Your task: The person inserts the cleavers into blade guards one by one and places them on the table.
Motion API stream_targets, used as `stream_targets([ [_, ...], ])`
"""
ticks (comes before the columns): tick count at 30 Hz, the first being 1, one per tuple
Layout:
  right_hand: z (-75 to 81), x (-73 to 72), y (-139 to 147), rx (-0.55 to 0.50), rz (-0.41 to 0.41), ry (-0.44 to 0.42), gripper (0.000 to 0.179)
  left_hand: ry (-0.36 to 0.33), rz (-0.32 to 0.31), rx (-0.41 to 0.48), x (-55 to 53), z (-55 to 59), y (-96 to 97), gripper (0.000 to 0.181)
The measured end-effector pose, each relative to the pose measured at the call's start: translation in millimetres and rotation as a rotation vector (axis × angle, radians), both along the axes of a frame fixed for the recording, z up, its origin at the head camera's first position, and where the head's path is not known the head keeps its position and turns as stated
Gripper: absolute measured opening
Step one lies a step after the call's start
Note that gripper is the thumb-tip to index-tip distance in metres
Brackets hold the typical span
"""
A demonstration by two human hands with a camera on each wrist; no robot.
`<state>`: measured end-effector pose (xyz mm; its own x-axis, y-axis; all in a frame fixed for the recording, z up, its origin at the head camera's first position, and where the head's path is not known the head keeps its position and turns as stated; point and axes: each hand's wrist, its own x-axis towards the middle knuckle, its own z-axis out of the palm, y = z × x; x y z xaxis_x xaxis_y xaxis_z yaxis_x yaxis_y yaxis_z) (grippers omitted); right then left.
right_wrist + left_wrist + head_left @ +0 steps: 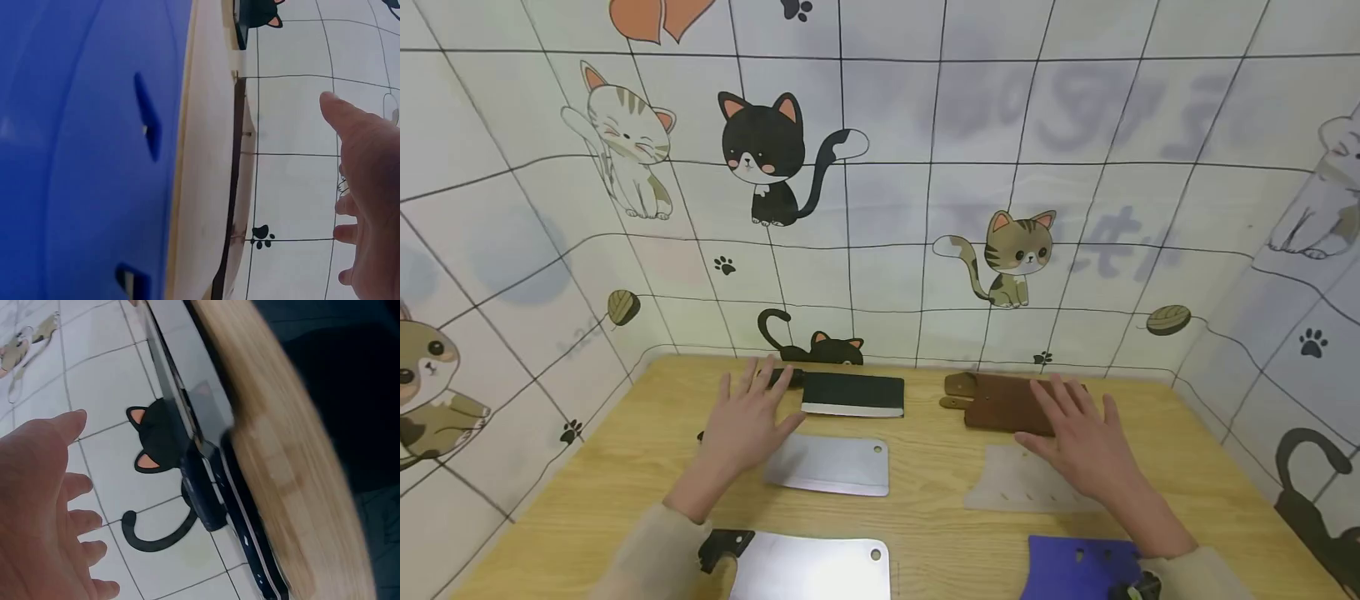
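Three cleavers lie in a column on the left of the table. The farthest is a black-bladed cleaver (853, 393) with a pale edge, then a silver cleaver (831, 465), then a larger shiny cleaver (816, 567) with a black handle. My left hand (741, 425) hovers over the handle side of the far two, fingers spread and holding nothing. To the right lie a brown leather sheath (1000, 404), a translucent whitish cover (1022, 487) and a blue cover (1071, 567) with slots. Above the brown sheath and whitish cover, my right hand (1086, 442) is spread, holding nothing.
The wooden table (925, 533) ends at the back against a wall (895, 275) covered with gridded cat-print sheeting. Similar sheeting stands at both sides. A dark band with a small object (1138, 586) sits at the right wrist.
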<state>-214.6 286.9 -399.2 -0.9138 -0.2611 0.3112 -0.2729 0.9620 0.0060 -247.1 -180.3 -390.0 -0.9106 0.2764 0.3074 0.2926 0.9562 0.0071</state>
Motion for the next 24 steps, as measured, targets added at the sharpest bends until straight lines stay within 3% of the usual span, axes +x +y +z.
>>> stream_targets([
  [7, -9.5, -12.9, 10.1, -0.012, -0.009, -0.005, 0.091, 0.005, -0.012, 0.018, -17.4, -7.5, -14.2, 0.074],
  [14, -13.6, -25.8, 15.8, -0.118, 0.018, -0.084, 0.096, -0.007, -0.046, 0.129, -27.6, -11.5, -31.3, 0.081],
  [24, -24.1, -44.3, 37.7, -0.329, 0.080, -0.190, 0.097, -0.162, -0.060, 0.338, -46.1, -16.3, -46.4, 0.083],
])
